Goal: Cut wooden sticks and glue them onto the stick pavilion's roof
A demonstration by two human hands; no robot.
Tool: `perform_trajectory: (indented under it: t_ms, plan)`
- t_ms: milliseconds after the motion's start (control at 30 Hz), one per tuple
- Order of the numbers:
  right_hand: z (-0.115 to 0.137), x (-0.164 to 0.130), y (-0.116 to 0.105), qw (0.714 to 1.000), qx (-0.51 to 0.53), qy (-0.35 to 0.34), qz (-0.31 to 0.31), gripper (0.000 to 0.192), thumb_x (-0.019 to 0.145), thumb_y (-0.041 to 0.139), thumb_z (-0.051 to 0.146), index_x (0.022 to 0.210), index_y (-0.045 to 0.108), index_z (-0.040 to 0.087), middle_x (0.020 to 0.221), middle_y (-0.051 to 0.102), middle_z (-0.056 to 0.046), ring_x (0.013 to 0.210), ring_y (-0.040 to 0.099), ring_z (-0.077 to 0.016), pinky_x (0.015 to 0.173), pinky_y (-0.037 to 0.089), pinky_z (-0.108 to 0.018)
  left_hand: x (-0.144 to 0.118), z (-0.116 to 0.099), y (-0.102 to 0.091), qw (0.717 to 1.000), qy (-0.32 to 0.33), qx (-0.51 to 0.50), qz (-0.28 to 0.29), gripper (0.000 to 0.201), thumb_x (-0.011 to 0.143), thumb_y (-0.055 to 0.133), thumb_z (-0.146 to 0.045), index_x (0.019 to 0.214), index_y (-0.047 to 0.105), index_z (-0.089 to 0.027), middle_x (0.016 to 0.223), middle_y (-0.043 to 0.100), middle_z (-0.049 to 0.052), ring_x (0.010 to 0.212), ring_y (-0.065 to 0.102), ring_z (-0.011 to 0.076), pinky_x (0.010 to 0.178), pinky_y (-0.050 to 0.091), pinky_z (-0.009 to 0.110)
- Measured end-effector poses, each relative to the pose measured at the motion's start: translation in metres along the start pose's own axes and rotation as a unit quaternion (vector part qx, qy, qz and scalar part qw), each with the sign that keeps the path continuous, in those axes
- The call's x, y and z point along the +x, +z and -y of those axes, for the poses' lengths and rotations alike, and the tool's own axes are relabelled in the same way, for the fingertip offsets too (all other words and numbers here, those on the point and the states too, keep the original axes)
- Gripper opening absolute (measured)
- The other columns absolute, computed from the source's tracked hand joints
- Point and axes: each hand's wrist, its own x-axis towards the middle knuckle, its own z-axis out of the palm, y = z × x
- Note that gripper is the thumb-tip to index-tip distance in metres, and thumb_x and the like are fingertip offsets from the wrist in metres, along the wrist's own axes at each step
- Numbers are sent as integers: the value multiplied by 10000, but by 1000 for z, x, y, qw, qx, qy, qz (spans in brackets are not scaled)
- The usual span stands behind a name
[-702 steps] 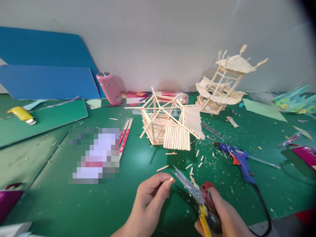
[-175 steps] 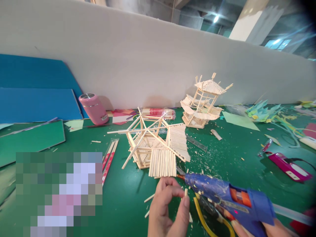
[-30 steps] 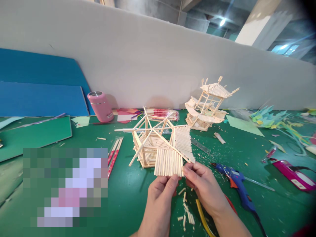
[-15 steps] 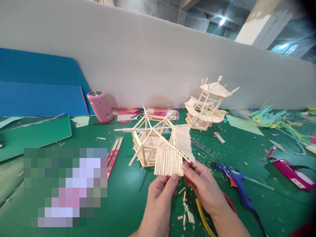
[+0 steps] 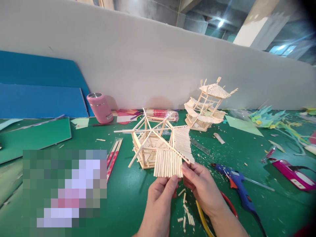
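A pavilion model made of thin wooden sticks stands on the green table, its roof partly covered with rows of sticks. My left hand is closed on the lower edge of the front roof panel, thumb on top. At that panel's lower right corner, my right hand pinches with thumb and fingers. A second roof panel slopes down on the model's right side. Bare roof sticks stick out to the left. Short cut stick pieces lie below my hands.
A blue glue gun lies right of my right hand, and a tool with yellow and red handles lies partly under my right forearm. Behind stand a two-tier stick pavilion and a pink flask. Packed sticks lie left.
Both hands keep their hold on the front panel, and the model stays in place. The view has shifted very slightly.
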Motion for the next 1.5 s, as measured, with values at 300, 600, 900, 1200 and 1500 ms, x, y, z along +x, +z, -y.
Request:
perform_trajectory:
  t_ms: [300,600,900,1200,1500]
  plan:
    - [1,2,-1,1000,4,-10,8,225,712,691,327,635,561,161,557,452,62,489,308,-58,452,219,-210,0,1,-1,1000,-5,11,1,205,665,692,-336,612,677,-139,573,586,6,583,447,124,575,348,244]
    - [-2,1,2,1000,9,-14,-3,142,730,669,321,725,589,204,591,491,53,469,297,-80,447,175,-242,1,-1,-1,1000,-5,12,2,217,650,702,-346,596,669,-139,569,574,7,573,431,125,565,338,251]
    - [-2,2,2,1000,16,-9,-9,150,724,674,318,707,580,201,620,532,39,498,371,-93,460,220,-236,0,3,-2,1000,1,18,9,211,668,687,-345,619,673,-140,579,577,10,578,431,127,569,339,254]
    - [-2,4,2,1000,17,-10,-16,152,717,679,316,700,584,198,583,491,55,463,309,-77,448,182,-240,1,4,-2,1000,-3,21,11,213,666,688,-351,612,673,-145,578,573,8,586,434,131,581,342,258]
    - [-2,3,3,1000,18,-10,-6,145,723,672,317,703,591,199,568,473,63,459,283,-72,443,174,-240,1,1,-1,1000,-2,19,6,228,648,701,-367,607,686,-144,566,576,12,577,440,130,567,347,247]
